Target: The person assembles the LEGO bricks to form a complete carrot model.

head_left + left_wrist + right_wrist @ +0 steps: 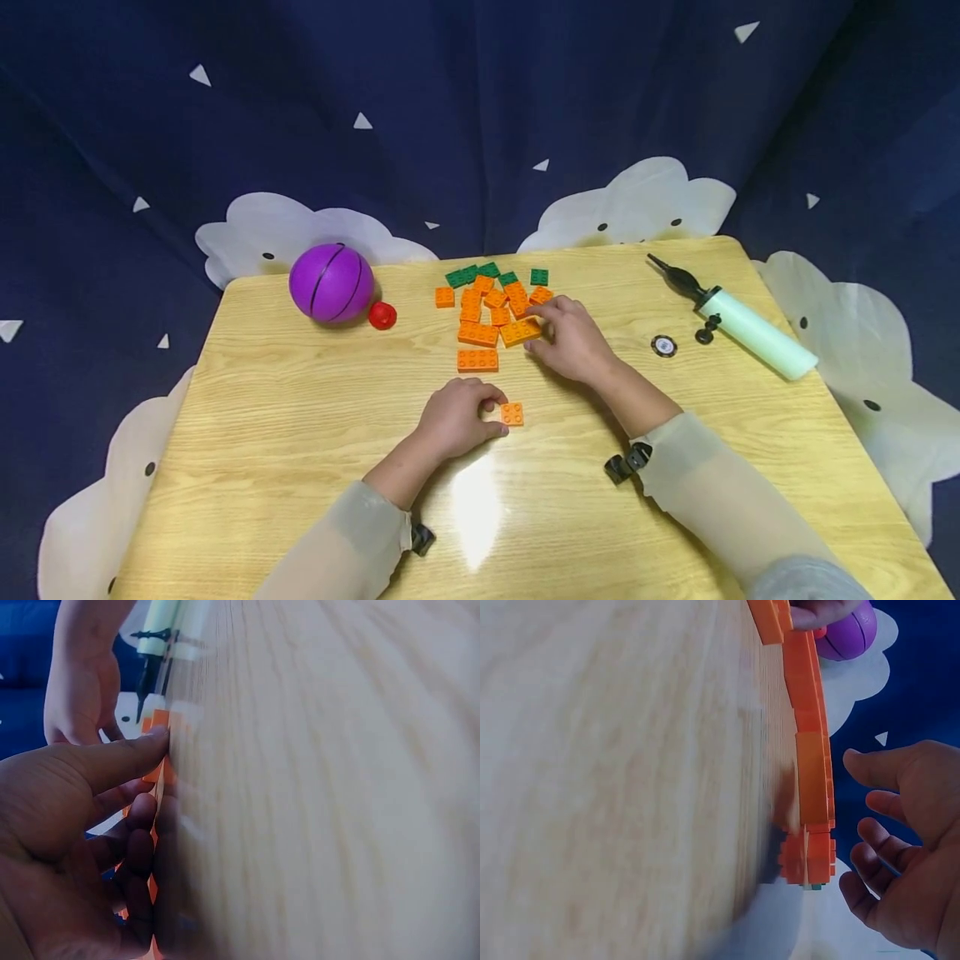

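Surface: a table [300, 467] of pale wood-grain laminate, glossy, with a glare patch near the person's edge.

Left hand [455, 419]: fingers curled, thumb and fingertips pinching a small square orange brick [512, 413] of studded plastic that lies flat on the table, studs up. The brick sits at 3 o'clock of the hand, near the table's middle. Being square, it shows no long axis. The left wrist view confirms the thumb [120, 761] pressed against orange plastic at the table surface; the brick's outline is blurred there.

Right hand [573, 337]: palm down, fingers loosely spread, holding nothing. In the head view its fingertips reach the long orange brick [521, 332] at the hand's 9 o'clock; contact cannot be confirmed. This brick's long axis runs roughly left to right, slightly tilted. The right wrist view shows the fingers [877, 804] apart, just clear of the brick row, which the head view cannot resolve.

Brick pile [491, 300]: orange and green studded blocks, at 12 o'clock of the left hand.

Other items: a purple ball [332, 282] with black seams and a red cap [382, 315] at 10 o'clock; a pump [738, 321] with pale cylinder and black nozzle at 2 o'clock.
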`<action>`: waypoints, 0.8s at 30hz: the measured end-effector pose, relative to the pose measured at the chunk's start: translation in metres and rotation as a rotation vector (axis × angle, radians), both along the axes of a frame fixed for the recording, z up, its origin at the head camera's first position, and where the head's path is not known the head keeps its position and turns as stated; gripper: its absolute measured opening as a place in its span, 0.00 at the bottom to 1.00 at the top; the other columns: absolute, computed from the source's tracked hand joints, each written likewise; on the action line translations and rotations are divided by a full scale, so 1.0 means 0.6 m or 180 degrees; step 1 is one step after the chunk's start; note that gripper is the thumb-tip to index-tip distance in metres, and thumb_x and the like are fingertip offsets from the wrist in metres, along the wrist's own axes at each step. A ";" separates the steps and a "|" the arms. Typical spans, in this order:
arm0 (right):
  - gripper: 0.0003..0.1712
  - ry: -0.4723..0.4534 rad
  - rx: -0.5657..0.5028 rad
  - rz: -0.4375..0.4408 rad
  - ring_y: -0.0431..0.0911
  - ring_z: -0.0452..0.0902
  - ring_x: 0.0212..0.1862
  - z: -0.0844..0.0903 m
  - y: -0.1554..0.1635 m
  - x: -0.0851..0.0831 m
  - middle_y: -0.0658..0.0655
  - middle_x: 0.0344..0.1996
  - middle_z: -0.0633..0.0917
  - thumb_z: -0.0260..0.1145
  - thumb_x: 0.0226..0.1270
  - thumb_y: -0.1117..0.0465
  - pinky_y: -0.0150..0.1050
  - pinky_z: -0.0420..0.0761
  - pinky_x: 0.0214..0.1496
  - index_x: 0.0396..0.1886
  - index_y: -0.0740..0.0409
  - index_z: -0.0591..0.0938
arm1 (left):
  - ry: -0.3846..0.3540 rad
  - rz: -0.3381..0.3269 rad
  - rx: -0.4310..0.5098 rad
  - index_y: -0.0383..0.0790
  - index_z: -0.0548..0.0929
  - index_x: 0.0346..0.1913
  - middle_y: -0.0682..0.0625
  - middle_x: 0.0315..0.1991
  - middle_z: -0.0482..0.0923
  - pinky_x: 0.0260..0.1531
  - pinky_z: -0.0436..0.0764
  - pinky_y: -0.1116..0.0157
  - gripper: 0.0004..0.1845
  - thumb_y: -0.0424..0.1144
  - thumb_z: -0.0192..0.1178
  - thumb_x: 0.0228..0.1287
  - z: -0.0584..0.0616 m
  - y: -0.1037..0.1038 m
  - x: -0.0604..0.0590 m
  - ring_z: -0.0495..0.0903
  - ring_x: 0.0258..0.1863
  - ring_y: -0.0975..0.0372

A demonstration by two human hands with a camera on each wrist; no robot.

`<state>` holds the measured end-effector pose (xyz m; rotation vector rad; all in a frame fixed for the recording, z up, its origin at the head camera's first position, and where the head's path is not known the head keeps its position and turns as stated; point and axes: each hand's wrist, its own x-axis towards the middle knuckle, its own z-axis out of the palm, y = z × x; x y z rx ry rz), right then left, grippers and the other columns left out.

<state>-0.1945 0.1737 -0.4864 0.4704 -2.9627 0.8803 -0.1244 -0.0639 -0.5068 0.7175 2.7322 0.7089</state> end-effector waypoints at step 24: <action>0.21 -0.0235 0.0426 0.0112 0.58 0.75 0.59 -0.010 0.003 -0.012 0.58 0.57 0.86 0.77 0.63 0.57 0.52 0.72 0.67 0.55 0.57 0.87 | -0.0086 0.0038 0.0006 0.55 0.88 0.47 0.60 0.33 0.76 0.33 0.73 0.63 0.17 0.53 0.78 0.57 0.006 0.001 0.000 0.73 0.35 0.63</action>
